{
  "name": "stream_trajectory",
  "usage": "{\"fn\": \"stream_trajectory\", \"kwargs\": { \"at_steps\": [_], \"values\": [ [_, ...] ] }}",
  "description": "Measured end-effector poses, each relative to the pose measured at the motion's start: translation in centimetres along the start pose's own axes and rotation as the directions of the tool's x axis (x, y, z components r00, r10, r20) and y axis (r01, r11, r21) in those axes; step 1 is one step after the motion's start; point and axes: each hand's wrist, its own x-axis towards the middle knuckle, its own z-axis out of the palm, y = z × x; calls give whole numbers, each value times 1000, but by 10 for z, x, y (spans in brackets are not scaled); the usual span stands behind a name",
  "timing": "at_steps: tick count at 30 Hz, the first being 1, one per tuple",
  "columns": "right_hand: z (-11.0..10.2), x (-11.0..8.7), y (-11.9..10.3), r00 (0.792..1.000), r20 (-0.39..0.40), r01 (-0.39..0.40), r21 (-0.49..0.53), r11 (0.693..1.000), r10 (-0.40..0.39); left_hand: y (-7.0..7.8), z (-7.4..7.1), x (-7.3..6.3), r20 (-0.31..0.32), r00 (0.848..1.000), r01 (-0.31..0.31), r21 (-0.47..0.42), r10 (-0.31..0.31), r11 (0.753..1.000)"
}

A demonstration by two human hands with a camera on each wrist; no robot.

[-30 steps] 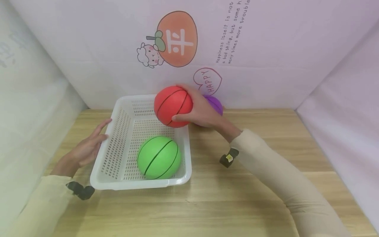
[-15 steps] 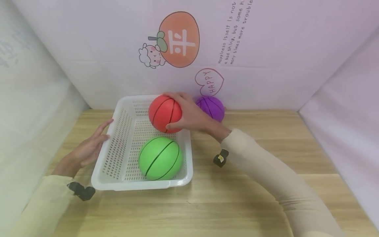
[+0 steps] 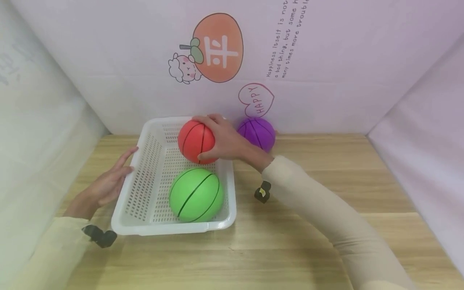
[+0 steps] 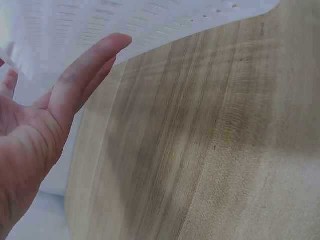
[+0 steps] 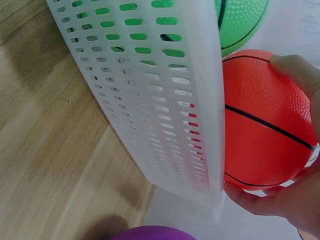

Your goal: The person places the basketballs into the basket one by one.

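A red toy basketball (image 3: 195,141) is in my right hand (image 3: 226,139), whose thumb and fingers curl round its right side. The ball sits partly below the rim at the back right of a white plastic basket (image 3: 125,193). A green ball (image 3: 196,195) lies in the basket's front right part. At the basket's left side, my left hand (image 3: 112,181) touches the rim with fingers stretched out. In the left wrist view, its thumb (image 4: 90,70) lies straight along the outer wall. Whether the red ball touches the basket floor is hidden.
Behind my right hand, a purple ball (image 3: 257,135) rests on the wooden table (image 3: 326,173) against the back wall. White printed cloth (image 3: 326,48) rises at the back, with more cloth on both sides.
My right hand has carried the red ball left and down into the basket, uncovering more of the purple ball. My left hand keeps its place at the rim.
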Motion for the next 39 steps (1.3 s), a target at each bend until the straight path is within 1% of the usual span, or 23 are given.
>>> {"fn": "stream_trajectory", "kwargs": {
  "at_steps": [5, 8, 13, 17, 28, 31, 35, 39],
  "values": [
    [5, 4, -2, 999, 29, 16, -142, 990, -12, -1, 0, -1, -11, 1000, 16, 4, -16, 1000],
    [9, 5, -1, 999, 48, 28, -193, 981, -19, -1, 0, 0, -6, 1000, 22, 2, -22, 1000],
    [12, 6, 0, 996, 78, 73, -274, 959, -54, 0, -1, 3, 9, 1000, 3, 2, -3, 1000],
    [13, 6, 2, 995, 81, 88, -317, 944, -66, 1, -2, 6, 24, 1000, -6, 1, 6, 1000],
    [21, 9, 11, 990, 110, 123, -322, 939, -92, 1, -2, 4, 5, 1000, 20, -7, -20, 1000],
    [23, 11, 14, 988, 122, 133, -315, 940, -99, 0, -2, 3, -1, 1000, 18, -9, -18, 1000],
    [24, 13, 16, 985, 148, 130, -276, 952, -91, 0, -2, 2, -1, 1000, 1, -17, -1, 1000],
    [25, 14, 18, 986, 151, 112, -239, 964, -77, -1, -2, 1, -5, 1000, -3, -24, 3, 1000]
  ]
}}
